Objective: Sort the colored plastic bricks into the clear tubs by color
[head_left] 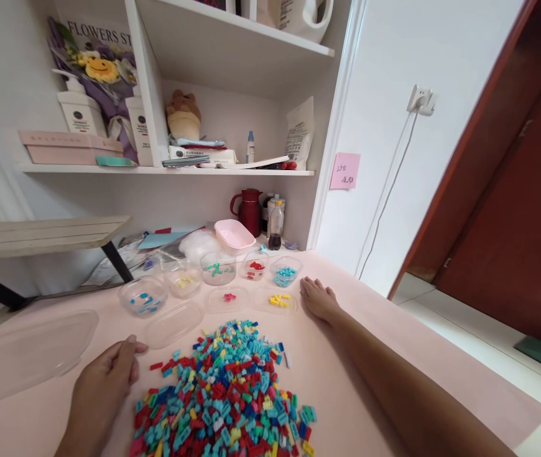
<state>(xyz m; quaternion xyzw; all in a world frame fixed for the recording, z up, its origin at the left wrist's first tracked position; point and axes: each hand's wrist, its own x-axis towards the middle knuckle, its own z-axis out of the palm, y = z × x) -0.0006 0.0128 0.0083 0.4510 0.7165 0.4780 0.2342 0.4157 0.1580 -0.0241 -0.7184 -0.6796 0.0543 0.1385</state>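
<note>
My left hand (pixel 108 371) rests on the pink tabletop with fingers loosely curled and the thumb against them; no object shows in it. Just right of it lies a large heap of small building bricks (pixel 232 393), mostly turquoise, red, blue, green and yellow. My right hand (pixel 316 297) lies flat, palm down, beside the tub of light-blue bricks (pixel 285 273) and the shallow tray of yellow bricks (pixel 280 299). Other clear containers hold green bricks (pixel 217 270), red bricks (pixel 255 269), pale yellow bricks (pixel 183 282), blue bricks (pixel 144 301) and pink bricks (pixel 229 297).
A bare clear lid or tray (pixel 174 324) sits near my left hand, and a larger clear lid (pixel 27 355) lies farther left. Behind the tubs stand a pink basin (pixel 234 235), a red jug (pixel 250 212) and a bottle (pixel 276 225). A wooden stand (pixel 42 236) juts in from the left.
</note>
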